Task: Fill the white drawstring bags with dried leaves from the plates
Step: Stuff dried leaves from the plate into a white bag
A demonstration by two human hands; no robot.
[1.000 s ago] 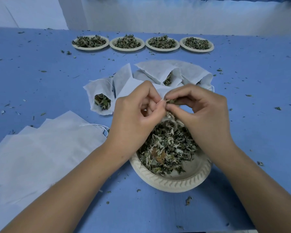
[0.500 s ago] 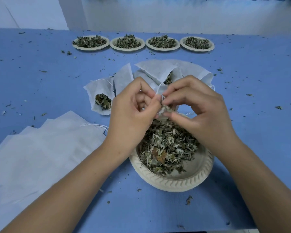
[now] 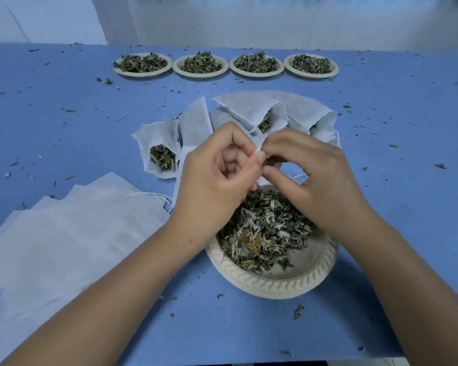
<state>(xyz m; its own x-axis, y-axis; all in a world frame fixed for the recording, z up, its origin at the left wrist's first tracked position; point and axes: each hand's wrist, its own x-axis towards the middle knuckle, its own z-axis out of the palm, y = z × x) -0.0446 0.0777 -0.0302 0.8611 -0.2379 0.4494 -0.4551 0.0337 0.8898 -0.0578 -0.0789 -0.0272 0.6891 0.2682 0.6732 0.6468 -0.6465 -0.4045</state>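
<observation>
Hands had lifted higher since earlier | left hand (image 3: 217,178) pinched bag (image 3: 259,142) at its rim, right hand (image 3: 315,175) pinched the opposite edge — both curled | best kept above plate (image 3: 275,289) beneath them — mouth spread wide.

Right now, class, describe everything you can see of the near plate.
The near plate is round and cream, seemingly moulded paper, its rim embossed with slanted ribs. It sits flat on the blue table, near the front edge. Dried leaves, green, pale and some brown, heap toward its far side, leaving the near right floor bare. The left hand and right hand pinch a bag above its far rim; the left wrist hides its left edge.
</observation>
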